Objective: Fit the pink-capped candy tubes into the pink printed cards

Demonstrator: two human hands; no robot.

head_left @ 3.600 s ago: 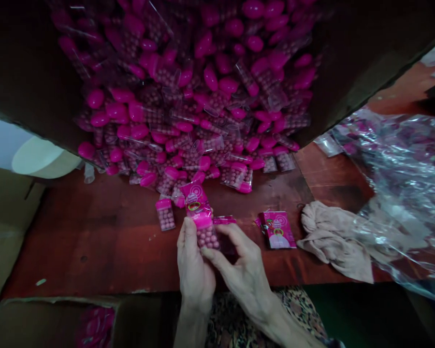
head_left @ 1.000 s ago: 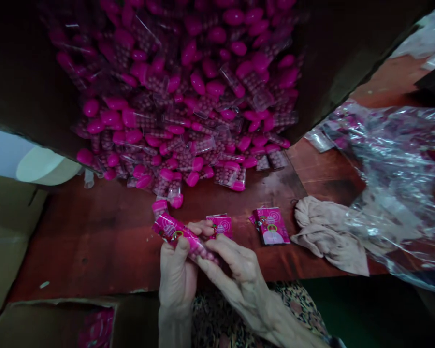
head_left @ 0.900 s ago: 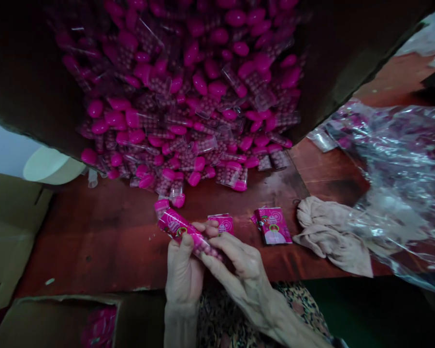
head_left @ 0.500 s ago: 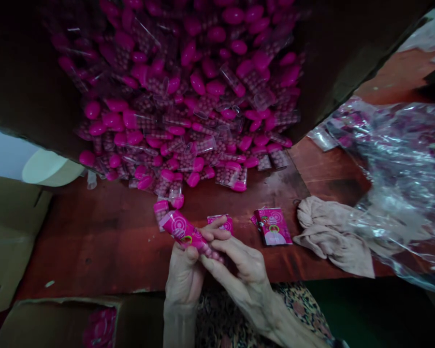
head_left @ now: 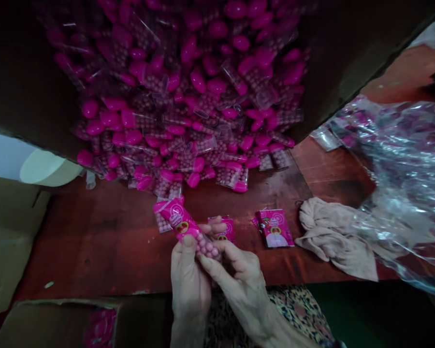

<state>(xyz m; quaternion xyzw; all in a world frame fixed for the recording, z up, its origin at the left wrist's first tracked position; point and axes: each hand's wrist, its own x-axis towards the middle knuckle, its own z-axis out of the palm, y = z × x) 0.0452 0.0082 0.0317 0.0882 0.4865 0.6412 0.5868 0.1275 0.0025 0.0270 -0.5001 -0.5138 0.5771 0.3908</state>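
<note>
Between my two hands is a small clear candy container (head_left: 206,245) of pink balls, its upper part covered by a printed pink sleeve (head_left: 177,216). My left hand (head_left: 190,275) grips it from the left, thumb pressed on the front near the sleeve's lower edge. My right hand (head_left: 239,275) pinches the lower, bare end, with some fingers extended behind it. Just beyond the sleeve lies another clear container (head_left: 163,224) of pink balls. Flat pink printed sleeves (head_left: 226,231) lie behind my right fingers, and a stack of sleeves (head_left: 276,228) sits further right.
A large tipped box (head_left: 333,82) spills a heap of pink-capped candy containers (head_left: 203,140) onto the red-brown table (head_left: 105,246). A beige cloth (head_left: 337,232) and clear plastic bags (head_left: 413,193) lie at right. At left are a pale bowl (head_left: 49,167) and an open carton (head_left: 58,319).
The sleeved container has tilted more upright, showing more of the pink balls below the sleeve. My left thumb has moved up onto its front; my right hand has shifted slightly down.
</note>
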